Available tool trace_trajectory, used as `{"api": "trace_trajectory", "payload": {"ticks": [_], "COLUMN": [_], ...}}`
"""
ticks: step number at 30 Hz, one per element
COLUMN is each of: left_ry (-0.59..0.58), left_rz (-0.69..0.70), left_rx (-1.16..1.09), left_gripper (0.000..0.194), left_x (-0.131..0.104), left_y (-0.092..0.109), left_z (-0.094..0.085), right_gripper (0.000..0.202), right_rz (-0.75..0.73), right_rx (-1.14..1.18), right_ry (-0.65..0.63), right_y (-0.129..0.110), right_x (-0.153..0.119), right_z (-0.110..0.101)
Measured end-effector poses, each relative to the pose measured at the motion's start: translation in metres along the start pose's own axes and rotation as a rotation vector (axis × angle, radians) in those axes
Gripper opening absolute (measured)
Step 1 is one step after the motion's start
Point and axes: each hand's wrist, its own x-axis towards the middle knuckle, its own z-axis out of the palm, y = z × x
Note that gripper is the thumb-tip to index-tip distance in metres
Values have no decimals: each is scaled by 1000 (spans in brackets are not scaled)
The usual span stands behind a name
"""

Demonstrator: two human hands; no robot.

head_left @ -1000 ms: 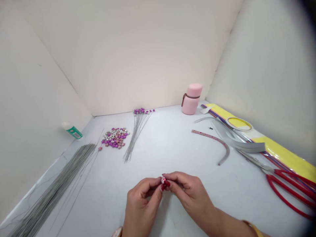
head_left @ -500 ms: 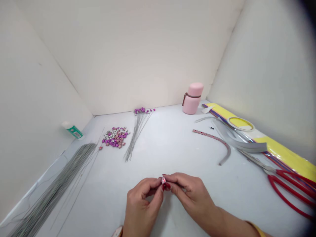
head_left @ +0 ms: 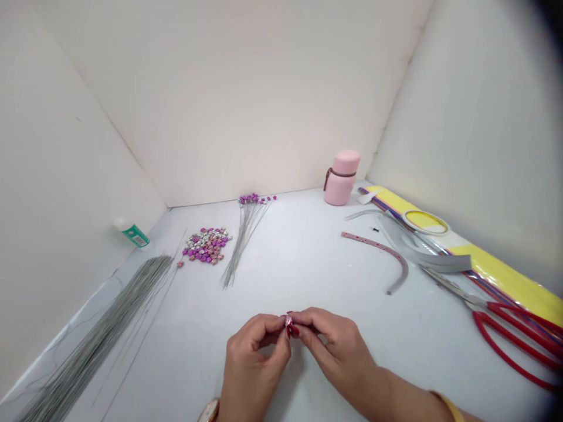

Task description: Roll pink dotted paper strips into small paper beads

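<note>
Near the front middle of the table, my left hand point(head_left: 259, 354) and my right hand point(head_left: 336, 349) meet at their fingertips. Between them both pinch a small shiny pinkish piece point(head_left: 288, 321), mostly covered by the fingers. Up and to the left lies a pile of purple, silver and pink beads point(head_left: 206, 245). Beside it is a bunch of thin wires with purple heads point(head_left: 241, 240). A single pink bead on a wire point(head_left: 180, 265) rests left of my hands, by a large bundle of bare grey wires point(head_left: 105, 334).
A pink bottle point(head_left: 341, 179) stands at the back. At the right are a curved pink strip point(head_left: 378, 247), a tape roll point(head_left: 426, 222), yellow packets point(head_left: 505, 272) and red-handled scissors point(head_left: 519, 340). A green and white tube point(head_left: 133, 233) is at the left.
The whole view has shifted slightly. Both hands keep their pinch on the small piece, which looks turned a little between the fingertips.
</note>
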Motion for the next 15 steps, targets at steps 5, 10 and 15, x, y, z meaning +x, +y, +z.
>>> {"api": "trace_trajectory", "payload": {"ticks": [5, 10, 15], "left_ry": [-43, -9, -10], "left_rz": [-72, -128, -40], "left_rx": [-95, -142, -98], "left_gripper": [11, 12, 13], "left_x": [1, 0, -1], "left_y": [-3, -5, -2], "left_z": [-1, -1, -1], "right_gripper": [22, 17, 15], "right_rz": [66, 164, 176], "right_rx": [121, 174, 179], "right_ry": [-14, -2, 3], "right_y": [2, 4, 3], "right_x": [2, 5, 4], "right_z": [-2, -1, -1]}}
